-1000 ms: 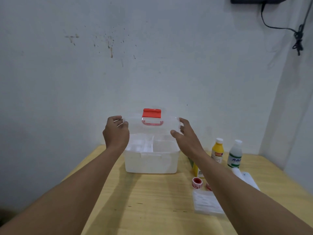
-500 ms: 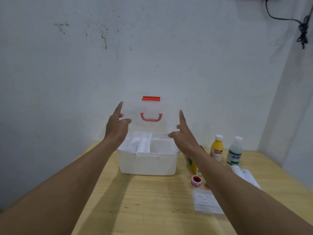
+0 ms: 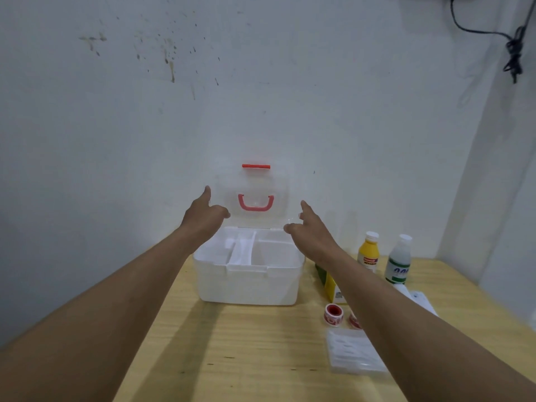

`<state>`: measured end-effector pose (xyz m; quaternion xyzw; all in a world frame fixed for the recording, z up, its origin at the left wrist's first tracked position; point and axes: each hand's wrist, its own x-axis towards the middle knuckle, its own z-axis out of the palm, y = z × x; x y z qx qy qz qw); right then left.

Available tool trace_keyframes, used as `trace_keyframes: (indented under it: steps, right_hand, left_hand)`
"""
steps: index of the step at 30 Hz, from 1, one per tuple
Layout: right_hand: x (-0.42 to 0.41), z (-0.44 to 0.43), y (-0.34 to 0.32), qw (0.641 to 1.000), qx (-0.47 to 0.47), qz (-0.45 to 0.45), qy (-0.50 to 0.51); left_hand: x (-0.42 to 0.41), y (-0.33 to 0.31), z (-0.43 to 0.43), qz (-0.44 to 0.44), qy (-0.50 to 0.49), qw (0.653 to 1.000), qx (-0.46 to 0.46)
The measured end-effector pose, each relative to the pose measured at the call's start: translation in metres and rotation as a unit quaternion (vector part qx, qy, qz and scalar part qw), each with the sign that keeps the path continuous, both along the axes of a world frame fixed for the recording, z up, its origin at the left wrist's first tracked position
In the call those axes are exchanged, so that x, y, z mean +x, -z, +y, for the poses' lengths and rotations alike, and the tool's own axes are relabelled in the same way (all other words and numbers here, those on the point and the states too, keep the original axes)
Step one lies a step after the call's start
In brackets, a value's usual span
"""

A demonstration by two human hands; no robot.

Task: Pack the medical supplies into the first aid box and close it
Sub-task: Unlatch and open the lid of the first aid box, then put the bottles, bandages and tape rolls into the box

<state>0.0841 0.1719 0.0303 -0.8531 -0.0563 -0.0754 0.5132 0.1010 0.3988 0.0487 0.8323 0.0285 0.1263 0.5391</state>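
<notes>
A white first aid box [image 3: 249, 285] stands open on the wooden table, its clear lid [image 3: 255, 195] upright against the wall with a red handle and red clasp. A divided white tray sits inside. My left hand [image 3: 203, 216] is at the lid's left edge, fingers apart. My right hand [image 3: 310, 230] is at the lid's right edge, fingers spread, holding nothing. Right of the box stand a yellow bottle [image 3: 368, 252] and a white bottle [image 3: 398, 259], with a yellow-green carton [image 3: 330, 282], a red tape roll [image 3: 333, 314] and a clear packet [image 3: 355, 353].
The table [image 3: 246, 358] meets a white wall behind the box. A white packet [image 3: 419, 298] lies at the right, partly behind my right arm. A second red roll [image 3: 354, 320] peeks out beside my arm. A black cable [image 3: 513, 50] hangs at the top right.
The lid has swung from half raised to fully upright against the wall. Both hands have let go of its edges and now hover beside it with fingers apart.
</notes>
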Motion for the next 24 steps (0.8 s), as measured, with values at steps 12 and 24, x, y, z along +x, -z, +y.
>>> trace_keyframes:
  steps: [12,24]
  right_hand:
    - [-0.025,-0.029,-0.017,0.986,-0.163,0.008,0.037]
    - [-0.061,-0.061,0.008,0.858,-0.505,0.066,0.071]
  left_hand:
    - [-0.056,0.020,-0.039,-0.067,-0.017,0.941,0.332]
    - [-0.081,0.065,-0.045,-0.081,-0.037,0.849,0.520]
